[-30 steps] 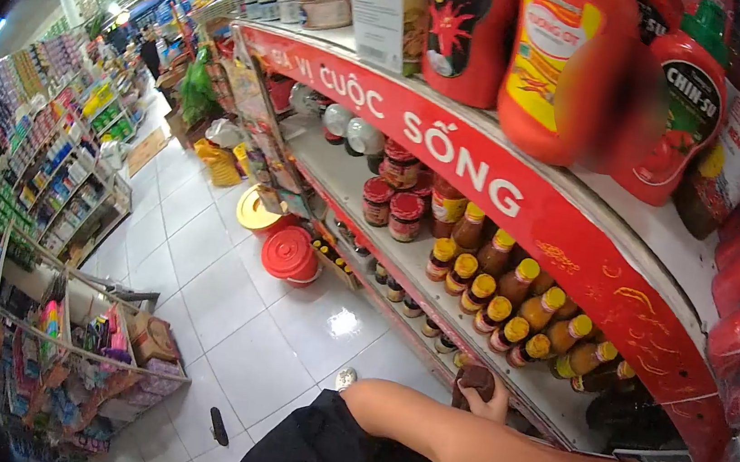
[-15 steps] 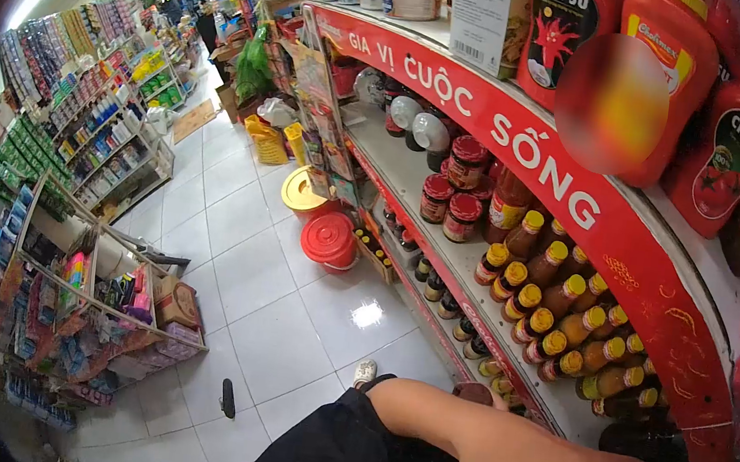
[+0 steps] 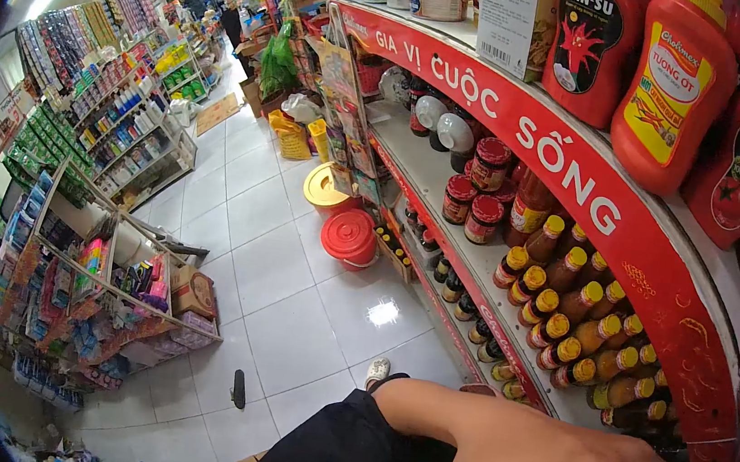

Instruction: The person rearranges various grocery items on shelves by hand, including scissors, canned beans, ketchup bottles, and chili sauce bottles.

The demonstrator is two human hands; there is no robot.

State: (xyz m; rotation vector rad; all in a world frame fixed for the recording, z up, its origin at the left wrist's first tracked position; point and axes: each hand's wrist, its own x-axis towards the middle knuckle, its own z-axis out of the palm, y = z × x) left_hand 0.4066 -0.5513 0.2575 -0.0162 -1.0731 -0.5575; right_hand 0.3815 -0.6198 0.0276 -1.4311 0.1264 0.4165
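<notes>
My bare right arm [image 3: 493, 437] crosses the bottom of the view, elbow bent near my black trousers [image 3: 335, 455]. It reaches toward the lowest shelf of the red rack [image 3: 525, 148]. The forearm hides the hand itself. Only a sliver of a dark brown jar [image 3: 478, 388] shows above the forearm, by the shelf edge, and I cannot see whether the fingers grip it. My left hand is out of sight. Yellow-capped brown sauce bottles [image 3: 560, 321] stand in rows just above the arm.
Red-lidded jars [image 3: 473, 211] and big red chili sauce bottles [image 3: 673, 92] fill the upper shelves. A red tub [image 3: 350, 237] and a yellow-lidded tub [image 3: 325, 188] sit on the white tiled aisle floor [image 3: 285, 331]. A wire rack of goods [image 3: 98, 291] stands left. A person stands far down the aisle.
The view has shifted, so the shelves sit further right and lower. The dark jar and the hand, plain one second ago, have sunk behind my forearm.
</notes>
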